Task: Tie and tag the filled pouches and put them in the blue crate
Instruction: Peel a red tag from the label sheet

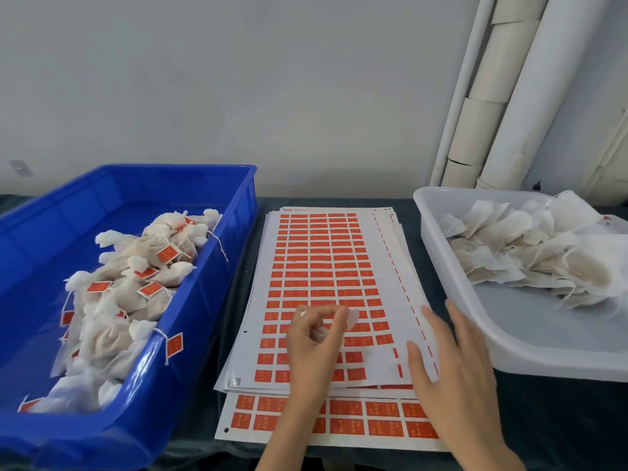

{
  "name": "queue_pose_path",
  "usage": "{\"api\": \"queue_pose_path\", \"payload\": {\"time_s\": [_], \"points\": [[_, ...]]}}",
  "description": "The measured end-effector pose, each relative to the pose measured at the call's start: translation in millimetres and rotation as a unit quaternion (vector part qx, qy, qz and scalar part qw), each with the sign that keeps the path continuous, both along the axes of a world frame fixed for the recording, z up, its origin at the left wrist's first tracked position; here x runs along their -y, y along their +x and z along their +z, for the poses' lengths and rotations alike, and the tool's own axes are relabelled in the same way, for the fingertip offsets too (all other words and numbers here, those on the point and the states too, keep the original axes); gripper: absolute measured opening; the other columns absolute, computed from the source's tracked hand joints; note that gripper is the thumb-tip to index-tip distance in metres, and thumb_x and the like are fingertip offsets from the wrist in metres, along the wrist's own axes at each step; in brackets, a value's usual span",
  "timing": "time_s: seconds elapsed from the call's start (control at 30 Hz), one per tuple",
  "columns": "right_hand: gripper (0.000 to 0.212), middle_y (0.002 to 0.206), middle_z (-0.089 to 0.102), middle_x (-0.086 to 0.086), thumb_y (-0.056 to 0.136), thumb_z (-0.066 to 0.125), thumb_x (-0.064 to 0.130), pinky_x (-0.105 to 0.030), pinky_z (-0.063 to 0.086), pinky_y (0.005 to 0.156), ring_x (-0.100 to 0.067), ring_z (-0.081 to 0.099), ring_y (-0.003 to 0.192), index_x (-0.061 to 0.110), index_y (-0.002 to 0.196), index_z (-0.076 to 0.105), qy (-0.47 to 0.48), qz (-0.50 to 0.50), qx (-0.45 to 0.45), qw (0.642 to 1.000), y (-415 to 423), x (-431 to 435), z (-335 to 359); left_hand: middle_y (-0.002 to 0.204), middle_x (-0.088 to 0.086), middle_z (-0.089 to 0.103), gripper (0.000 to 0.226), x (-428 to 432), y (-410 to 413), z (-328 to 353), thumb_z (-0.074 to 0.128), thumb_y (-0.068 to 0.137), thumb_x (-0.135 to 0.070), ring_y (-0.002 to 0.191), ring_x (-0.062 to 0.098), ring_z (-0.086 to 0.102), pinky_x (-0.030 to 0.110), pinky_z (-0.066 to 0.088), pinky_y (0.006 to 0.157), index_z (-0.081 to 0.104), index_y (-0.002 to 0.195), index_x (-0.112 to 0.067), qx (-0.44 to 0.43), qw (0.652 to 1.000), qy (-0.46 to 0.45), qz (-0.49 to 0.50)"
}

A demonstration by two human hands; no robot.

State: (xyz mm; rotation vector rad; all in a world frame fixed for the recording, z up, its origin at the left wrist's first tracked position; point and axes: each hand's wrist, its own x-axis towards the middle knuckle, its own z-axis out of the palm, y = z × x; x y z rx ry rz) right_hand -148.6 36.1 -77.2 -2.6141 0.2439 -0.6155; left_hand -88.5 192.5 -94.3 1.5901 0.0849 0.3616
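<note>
A stack of sheets of red tags (323, 266) lies in the middle of the dark table. My left hand (314, 341) hovers over the lower part of the top sheet and pinches a small pale sticker (352, 317) between thumb and fingertips. My right hand (455, 365) lies flat with straight fingers on the sheet's blank right margin. The blue crate (210, 266) on the left holds several tied pouches with red tags (136, 277). A white tub (503, 338) on the right holds several untied pouches (523, 249).
White pipes and cardboard tubes (489, 96) lean in the back right corner against the wall. One red tag (174, 345) hangs on its string over the crate's right rim. The table's front edge runs just below the sheets.
</note>
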Motion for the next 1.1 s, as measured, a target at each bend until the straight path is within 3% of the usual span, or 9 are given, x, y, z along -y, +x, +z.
{"api": "queue_pose_path", "payload": {"time_s": [0.17, 0.3, 0.43, 0.53, 0.63, 0.7, 0.87, 0.97, 1.1], "points": [[0.044, 0.118, 0.041, 0.04, 0.077, 0.057, 0.053, -0.019, 0.034, 0.098, 0.008, 0.05, 0.104, 0.052, 0.118, 0.042, 0.208, 0.149, -0.073, 0.964, 22.3, -18.7, 10.4, 0.08, -0.006, 0.063, 0.01, 3.4, -2.4, 0.4, 0.072, 0.077, -0.041, 0.076, 0.009, 0.055, 0.011, 0.045, 0.06, 0.072, 0.077, -0.031, 0.027, 0.995, 0.036, -0.085], [0.028, 0.09, 0.058, 0.036, 0.077, 0.068, 0.042, -0.001, 0.044, 0.072, 0.015, 0.059, 0.089, 0.049, 0.099, 0.053, 0.242, 0.16, -0.041, 0.956, 39.5, -16.3, 5.4, 0.092, -0.012, 0.067, 0.014, 0.8, -6.4, 4.5, 0.061, 0.087, -0.041, 0.089, 0.009, 0.061, 0.014, 0.049, 0.073, 0.072, 0.091, -0.034, 0.046, 0.989, 0.012, -0.14], [0.022, 0.103, 0.066, 0.019, 0.083, 0.066, 0.032, -0.016, 0.054, 0.082, 0.001, 0.063, 0.098, 0.031, 0.104, 0.06, 0.349, 0.183, -0.014, 0.919, 56.7, -5.1, 6.9, 0.116, -0.032, 0.058, 0.029, -1.3, -6.9, 9.7, 0.044, 0.087, -0.05, 0.108, -0.003, 0.057, 0.012, 0.049, 0.084, 0.056, 0.113, -0.049, 0.024, 0.987, -0.026, -0.159], [0.014, 0.107, 0.066, 0.017, 0.09, 0.063, 0.011, -0.018, 0.051, 0.091, -0.003, 0.061, 0.104, 0.024, 0.095, 0.065, 0.345, 0.25, -0.069, 0.902, 64.7, -10.2, 11.7, 0.109, -0.032, 0.058, 0.039, -0.1, -4.9, 8.3, 0.042, 0.084, -0.045, 0.106, -0.005, 0.056, 0.008, 0.048, 0.078, 0.05, 0.121, -0.036, 0.029, 0.984, -0.07, -0.164], [0.024, 0.101, 0.071, 0.01, 0.082, 0.053, 0.031, -0.013, 0.049, 0.085, -0.007, 0.063, 0.1, 0.016, 0.088, 0.07, 0.344, 0.303, -0.13, 0.879, 61.9, -18.5, 11.8, 0.107, -0.023, 0.063, 0.038, 0.0, -4.9, 6.6, 0.043, 0.085, -0.037, 0.106, 0.003, 0.061, 0.014, 0.051, 0.079, 0.048, 0.12, -0.023, 0.041, 0.976, -0.099, -0.188], [0.039, 0.095, 0.072, -0.001, 0.079, 0.049, 0.038, -0.024, 0.051, 0.089, -0.016, 0.065, 0.095, 0.006, 0.085, 0.07, 0.36, 0.292, -0.144, 0.874, 59.0, -20.6, 8.9, 0.101, -0.017, 0.065, 0.034, -0.3, -5.2, 5.1, 0.045, 0.084, -0.032, 0.1, 0.009, 0.065, 0.017, 0.052, 0.077, 0.049, 0.116, -0.022, 0.037, 0.974, -0.107, -0.197], [0.04, 0.098, 0.073, 0.005, 0.079, 0.045, 0.044, -0.039, 0.048, 0.096, -0.016, 0.065, 0.101, 0.015, 0.081, 0.073, 0.452, 0.246, -0.122, 0.849, 62.5, -13.3, 4.9, 0.093, -0.016, 0.061, 0.017, -0.2, -5.6, 0.6, 0.052, 0.081, -0.035, 0.092, 0.004, 0.061, 0.011, 0.049, 0.075, 0.055, 0.098, -0.034, 0.022, 0.988, -0.016, -0.153], [0.047, 0.109, 0.071, 0.001, 0.084, 0.043, 0.044, -0.039, 0.045, 0.097, -0.017, 0.063, 0.109, 0.009, 0.078, 0.074, 0.536, 0.247, -0.111, 0.799, 66.6, -5.5, 6.8, 0.087, -0.015, 0.062, 0.013, 0.6, -5.8, 2.1, 0.055, 0.087, -0.039, 0.086, 0.004, 0.06, 0.008, 0.047, 0.074, 0.058, 0.094, -0.029, 0.025, 0.987, 0.02, -0.156], [0.046, 0.11, 0.071, -0.003, 0.097, 0.043, 0.031, -0.04, 0.044, 0.097, -0.018, 0.064, 0.109, -0.005, 0.084, 0.069, 0.555, 0.244, -0.101, 0.789, 67.9, 4.4, 3.8, 0.087, -0.018, 0.062, 0.004, 1.5, -2.8, 0.2, 0.058, 0.094, -0.032, 0.088, 0.002, 0.06, 0.009, 0.048, 0.074, 0.06, 0.093, -0.028, 0.02, 0.987, 0.067, -0.141]]}}
